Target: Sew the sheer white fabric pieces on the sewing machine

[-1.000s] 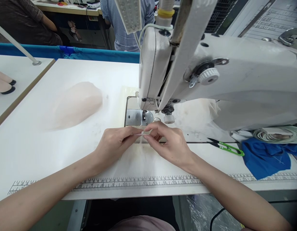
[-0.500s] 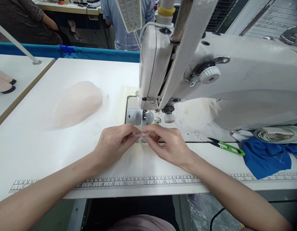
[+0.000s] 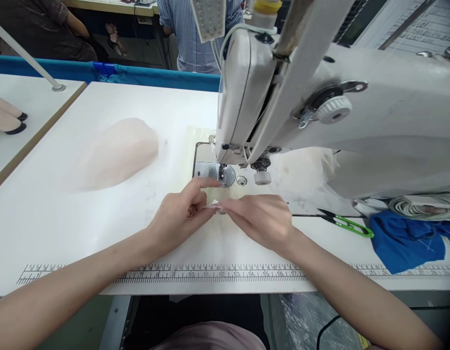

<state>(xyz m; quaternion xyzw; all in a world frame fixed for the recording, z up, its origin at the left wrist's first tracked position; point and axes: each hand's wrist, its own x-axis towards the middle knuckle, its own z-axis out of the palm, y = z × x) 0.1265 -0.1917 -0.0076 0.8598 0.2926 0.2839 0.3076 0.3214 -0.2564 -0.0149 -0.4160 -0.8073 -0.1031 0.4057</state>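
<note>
My left hand [image 3: 176, 214] holds one end of a small, thin translucent strip [image 3: 212, 205] between its thumb and curled fingers, while its index finger stretches toward the metal needle plate [image 3: 207, 170]. The fingertips of my right hand [image 3: 263, 218] are pinched together at the strip's other end. Both hands are just in front of the presser foot of a white sewing machine [image 3: 239, 97]. My fingers partly cover the strip, so its full shape is hidden. A sheer pale pink fabric piece [image 3: 126, 150] lies flat on the white table, left of the machine.
Green thread snips [image 3: 351, 226] and a blue cloth [image 3: 405, 240] lie at the right, beside a coil of pale tape [image 3: 425, 206]. A printed ruler [image 3: 210, 274] runs along the table's front edge. Another person's fingers [image 3: 8, 116] show at the far left; more people stand behind.
My left index finger has lifted off the strip and straightened toward the needle plate. My right hand has turned, its fingers now closer together. The view has shifted slightly.
</note>
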